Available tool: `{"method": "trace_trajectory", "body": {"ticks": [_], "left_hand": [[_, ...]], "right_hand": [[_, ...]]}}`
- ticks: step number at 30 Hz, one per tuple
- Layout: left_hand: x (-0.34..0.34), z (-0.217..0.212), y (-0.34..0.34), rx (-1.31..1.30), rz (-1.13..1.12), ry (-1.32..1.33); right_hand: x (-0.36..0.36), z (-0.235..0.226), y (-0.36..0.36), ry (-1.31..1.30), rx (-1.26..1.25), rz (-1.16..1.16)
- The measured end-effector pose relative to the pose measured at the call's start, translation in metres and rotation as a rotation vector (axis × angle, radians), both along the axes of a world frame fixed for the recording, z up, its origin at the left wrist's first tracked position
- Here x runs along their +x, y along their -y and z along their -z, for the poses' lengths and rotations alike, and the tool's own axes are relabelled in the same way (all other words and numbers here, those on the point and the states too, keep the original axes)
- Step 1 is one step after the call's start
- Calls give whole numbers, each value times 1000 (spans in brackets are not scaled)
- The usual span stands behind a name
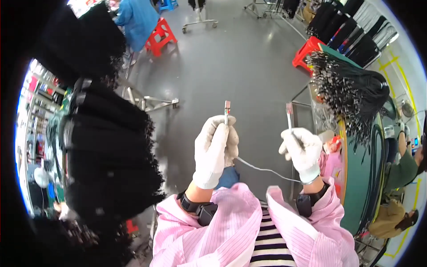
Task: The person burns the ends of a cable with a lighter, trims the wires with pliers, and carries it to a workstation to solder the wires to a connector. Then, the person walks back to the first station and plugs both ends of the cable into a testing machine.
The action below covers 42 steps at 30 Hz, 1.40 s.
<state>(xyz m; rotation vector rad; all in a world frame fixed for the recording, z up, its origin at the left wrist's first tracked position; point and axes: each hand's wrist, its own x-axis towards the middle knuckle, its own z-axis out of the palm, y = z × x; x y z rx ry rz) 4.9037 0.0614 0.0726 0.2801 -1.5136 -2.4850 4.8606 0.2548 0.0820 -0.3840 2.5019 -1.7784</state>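
My left hand [214, 144], in a white glove, is closed in a pinch on one upright end of a thin white cable. A small connector [227, 107] with a pinkish tip sticks up above the fingers. To the right, apart from it, my gloved right hand [303, 151] pinches another cable end, its pinkish connector [289, 109] pointing up. A slack stretch of white cable [262, 169] runs from beneath the left hand toward the right wrist. Whether both ends belong to that one cable, I cannot tell.
Thick bundles of black cables [111, 155] hang on a rack at my left. On the right, a bench with a green top [351, 178] carries more black cables [356, 86]. Red stools [161, 38] stand farther off. A person in blue [138, 22] sits far left; other people are at right.
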Motion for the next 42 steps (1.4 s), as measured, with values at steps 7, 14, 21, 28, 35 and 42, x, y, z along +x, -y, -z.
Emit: {"method": "trace_trajectory", "body": {"ticks": [7, 14, 21, 28, 35, 42], "left_hand": [[-253, -23, 66, -170, 53, 53], [-527, 22, 146, -314, -193, 213], [-768, 29, 249, -306, -384, 222], [-1089, 92, 333, -202, -443, 419], [-1464, 26, 389, -292, -196, 286], [-1814, 58, 435, -259, -196, 202]], "right_hand": [[-257, -26, 50, 204, -224, 117], [-564, 40, 88, 198, -459, 137], [-868, -3, 171, 318, -533, 28], [-1211, 37, 245, 308, -494, 47], [-1485, 0, 267, 376, -523, 295], [-1809, 42, 286, 372, -655, 297]]}}
